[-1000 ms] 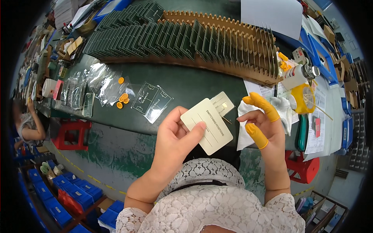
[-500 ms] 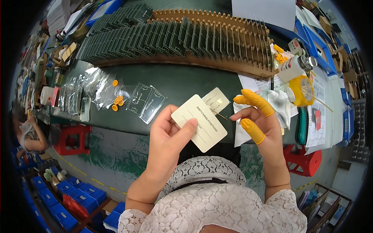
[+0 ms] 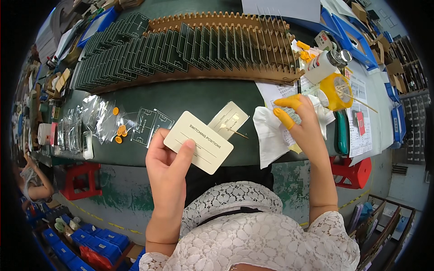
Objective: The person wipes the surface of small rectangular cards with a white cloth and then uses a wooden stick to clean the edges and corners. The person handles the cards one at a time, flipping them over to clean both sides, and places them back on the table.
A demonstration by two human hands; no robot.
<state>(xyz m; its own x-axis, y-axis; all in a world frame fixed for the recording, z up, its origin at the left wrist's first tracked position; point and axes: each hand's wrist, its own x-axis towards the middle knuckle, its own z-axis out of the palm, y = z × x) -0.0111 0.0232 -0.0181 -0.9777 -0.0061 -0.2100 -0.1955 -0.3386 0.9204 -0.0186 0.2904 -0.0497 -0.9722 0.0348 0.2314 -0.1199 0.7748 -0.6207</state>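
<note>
My left hand (image 3: 169,167) holds a cream card (image 3: 199,142) with dark print and ruled lines, its thumb pressed on the face. Partly behind this card, a second cream card (image 3: 229,118) with a shiny surface lies on the green table. A thin stick (image 3: 235,133) crosses its lower edge. My right hand (image 3: 302,122) is over a white cloth (image 3: 271,135), wearing yellow finger covers on thumb and finger. Those two fingers are slightly apart, and no held thing shows between them; the other fingers are mostly hidden.
Dark green printed cards stand in a slotted brown rack (image 3: 199,77) across the back. Clear printed sheets (image 3: 151,126), plastic bags and orange discs (image 3: 121,131) lie at left. At right are a white bottle (image 3: 321,67), a yellow container (image 3: 332,88) with sticks, and a green tool (image 3: 342,133).
My right hand has moved away from the cards and stick to the cloth, its fingers drawing closer together. My left hand still holds the card, now shifted left. The whole view has shifted.
</note>
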